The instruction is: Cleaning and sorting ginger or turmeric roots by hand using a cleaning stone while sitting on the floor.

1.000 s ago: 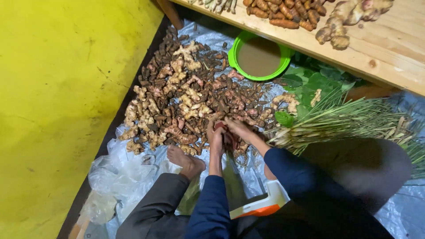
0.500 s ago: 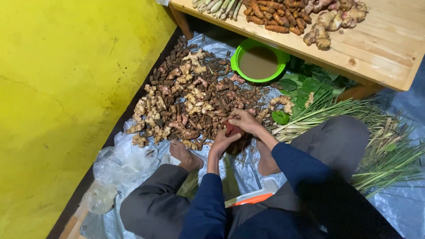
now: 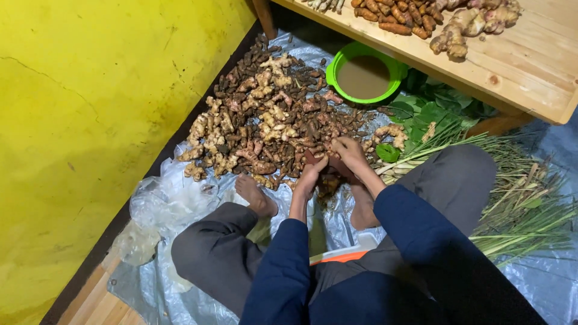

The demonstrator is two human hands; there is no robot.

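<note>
Light is dim and warm from above; dark shadow lies under the wooden table [image 3: 530, 78]; edges slightly soft.

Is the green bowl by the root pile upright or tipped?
Upright: the green bowl sits level, holding brownish liquid with a flat surface.

Home produce-sorting corner, likely a root and herb workspace: heap of ginger-like roots [image 3: 271, 126] on plastic sheet [image 3: 174, 204] over the floor, wooden desk [image 3: 530, 66] with more roots, lemongrass bundle [image 3: 518, 204], yellow wall [image 3: 90, 108].
</note>
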